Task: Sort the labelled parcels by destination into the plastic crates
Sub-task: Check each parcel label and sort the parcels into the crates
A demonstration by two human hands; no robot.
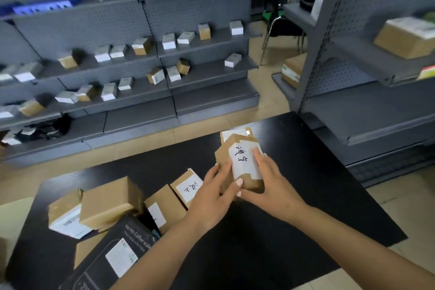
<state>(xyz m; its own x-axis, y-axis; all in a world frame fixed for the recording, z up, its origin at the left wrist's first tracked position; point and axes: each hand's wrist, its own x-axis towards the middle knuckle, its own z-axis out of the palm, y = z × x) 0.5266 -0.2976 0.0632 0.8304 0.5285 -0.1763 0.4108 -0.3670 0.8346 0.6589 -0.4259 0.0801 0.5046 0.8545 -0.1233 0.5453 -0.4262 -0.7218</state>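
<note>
A small brown cardboard parcel [242, 160] with a white handwritten label is held over the black table [306, 183]. My left hand [216, 193] grips its left side, thumb across the front. My right hand [270, 179] holds its right side, fingers lying on the label. Behind it another parcel [235, 133] lies on the table. To the left lie a labelled parcel [188, 186], a second one [164, 209], a larger plain box [110, 202] and a parcel with a printed label [66, 216]. No plastic crate shows near the table.
A black coffee scale box [113, 256] lies at the table's near left corner. Grey shelving with several small boxes [141, 46] fills the back wall. A second shelf unit [367, 101] stands right of the table. A blue crate [42, 7] sits on the top shelf.
</note>
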